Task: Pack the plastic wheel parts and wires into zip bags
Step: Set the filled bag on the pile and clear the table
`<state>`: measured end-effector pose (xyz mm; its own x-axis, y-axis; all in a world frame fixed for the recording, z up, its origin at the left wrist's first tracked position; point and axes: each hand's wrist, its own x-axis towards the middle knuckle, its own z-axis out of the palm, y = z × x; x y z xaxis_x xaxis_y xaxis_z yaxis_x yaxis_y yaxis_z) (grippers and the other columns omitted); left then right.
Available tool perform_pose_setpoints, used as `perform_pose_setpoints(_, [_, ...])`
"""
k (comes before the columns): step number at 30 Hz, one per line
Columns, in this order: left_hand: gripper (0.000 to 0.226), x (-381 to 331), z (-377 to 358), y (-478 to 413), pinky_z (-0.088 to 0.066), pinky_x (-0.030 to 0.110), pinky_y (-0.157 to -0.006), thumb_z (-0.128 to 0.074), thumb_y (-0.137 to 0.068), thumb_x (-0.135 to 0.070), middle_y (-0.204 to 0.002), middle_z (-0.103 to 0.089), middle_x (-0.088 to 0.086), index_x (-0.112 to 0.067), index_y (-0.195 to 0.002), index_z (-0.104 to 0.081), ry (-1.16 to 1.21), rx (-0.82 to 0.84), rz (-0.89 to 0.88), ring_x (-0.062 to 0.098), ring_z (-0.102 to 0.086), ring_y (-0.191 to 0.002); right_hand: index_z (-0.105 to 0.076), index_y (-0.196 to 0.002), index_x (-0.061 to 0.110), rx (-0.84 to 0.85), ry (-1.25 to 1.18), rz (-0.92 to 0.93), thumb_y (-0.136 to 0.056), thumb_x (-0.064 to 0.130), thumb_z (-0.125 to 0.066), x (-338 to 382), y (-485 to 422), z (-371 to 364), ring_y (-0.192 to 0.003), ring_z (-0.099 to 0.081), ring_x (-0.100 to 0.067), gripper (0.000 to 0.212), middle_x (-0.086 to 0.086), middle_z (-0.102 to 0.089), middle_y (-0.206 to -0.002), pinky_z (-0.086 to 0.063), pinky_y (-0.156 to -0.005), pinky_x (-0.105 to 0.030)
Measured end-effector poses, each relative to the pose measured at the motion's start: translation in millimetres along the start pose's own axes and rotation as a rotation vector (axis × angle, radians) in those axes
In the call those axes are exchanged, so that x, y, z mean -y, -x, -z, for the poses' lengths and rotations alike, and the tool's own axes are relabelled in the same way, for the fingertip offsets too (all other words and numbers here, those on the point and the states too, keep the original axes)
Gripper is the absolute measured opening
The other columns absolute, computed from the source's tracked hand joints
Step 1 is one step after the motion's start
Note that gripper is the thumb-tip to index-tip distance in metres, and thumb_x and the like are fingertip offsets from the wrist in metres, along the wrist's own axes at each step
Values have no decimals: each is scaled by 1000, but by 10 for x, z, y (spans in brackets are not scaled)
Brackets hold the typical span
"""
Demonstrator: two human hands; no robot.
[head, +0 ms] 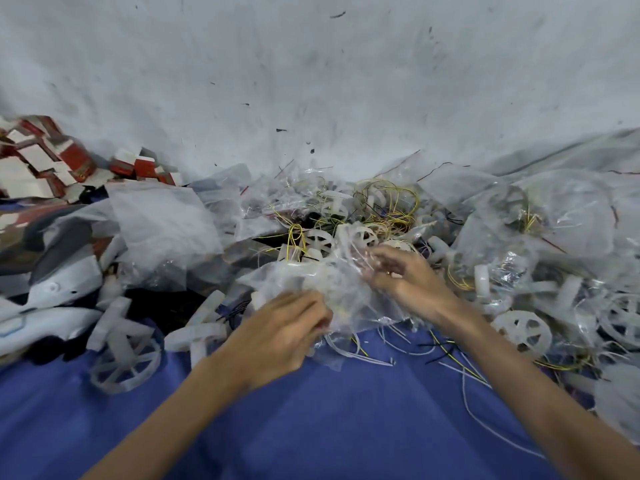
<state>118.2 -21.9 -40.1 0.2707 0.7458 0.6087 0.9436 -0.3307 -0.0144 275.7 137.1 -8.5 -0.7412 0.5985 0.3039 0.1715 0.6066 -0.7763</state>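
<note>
With left hand (280,330) and right hand (405,275), pinches a clear zip bag (332,282) at its edges. Seems partway through: filled bags (554,209) behind, many wheel parts (523,332) and wires (391,202) still loose.

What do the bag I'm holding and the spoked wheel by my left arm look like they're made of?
The bag: thin clear plastic film, glossy; it crinkles and catches glints. The spoked wheel: translucent whitish plastic, matte, likely moulded; its rim and spokes look milky and dull.
</note>
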Motion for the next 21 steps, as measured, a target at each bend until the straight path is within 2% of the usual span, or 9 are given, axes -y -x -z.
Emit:
perform_pose_setpoints(2, [13,-62,-84,129,-33,12,-66,-62,-88,-21,-74,-51,-5,-12,-84,-54,107,61,37,2,-38,-67,-67,-90,28,-117,120,109,-79,5,-71,-137,116,-48,-79,-58,-16,25,5,-58,-86,-49,-67,-31])
perform_pose_setpoints(4, [15,-81,-139,241,-29,7,-62,-54,-91,-34,-73,-45,-14,-20,-90,-48,189,96,83,-2,-34,-65,-67,-81,10,-175,197,243,-72,-8,-67,-244,242,-118,-69,-53,-19,20,0,-53,-78,-48,-61,-40])
perform_pose_setpoints(6, [16,-59,-166,317,-33,7,-67,-50,-92,-39,-77,-47,-16,-23,-93,-50,129,65,75,-4,-39,-69,-62,-79,4,-142,154,249,-69,-13,-62,-311,342,-131,-68,-55,-20,20,-2,-57,-75,-50,-62,-42])
perform_pose_setpoints(8, [24,-14,-192,354,-39,15,-80,-49,-92,-38,-91,-57,-9,-17,-96,-59,37,-13,79,2,-49,-85,-61,-81,2,-53,49,148,-73,-14,-60,-355,402,-106,-72,-63,-22,18,-5,-64,-76,-54,-70,-41])
perform_pose_setpoints(10, [33,26,-216,370,-40,24,-91,-48,-92,-42,-107,-56,-2,-14,-104,-61,-9,-47,134,10,-51,-101,-60,-85,0,56,-26,44,-78,-14,-56,-374,425,-106,-78,-66,-17,17,-3,-68,-79,-55,-76,-32])
perform_pose_setpoints(14, [42,18,-288,384,-40,40,-98,-46,-89,-50,-128,-44,3,-19,-117,-54,-106,-99,250,16,-42,-118,-59,-85,7,16,-276,-131,-83,-15,-48,-343,432,-165,-70,-66,-16,24,1,-68,-73,-54,-66,-25])
perform_pose_setpoints(17, [46,-5,-322,390,-27,37,-102,-48,-85,-54,-138,-29,5,-24,-119,-55,8,-174,436,15,-23,-131,-62,-80,22,-14,-424,-227,-82,-14,-47,-347,471,-192,-66,-63,-12,39,3,-66,-74,-53,-62,-26])
perform_pose_setpoints(19, [44,-12,-363,417,-29,30,-99,-51,-83,-55,-140,-19,-2,-34,-122,-49,156,-185,525,11,-16,-134,-57,-93,18,-61,-497,-275,-83,-14,-49,-372,494,-245,-69,-62,-15,34,-2,-62,-86,-53,-64,-32])
perform_pose_setpoints(21, [43,-9,-415,450,-33,24,-96,-63,-82,-43,-135,-14,-13,-41,-121,-45,231,-206,537,8,-23,-128,-50,-105,13,-183,-580,-327,-82,-12,-57,-403,524,-295,-76,-61,-21,35,-9,-54,-98,-56,-65,-35])
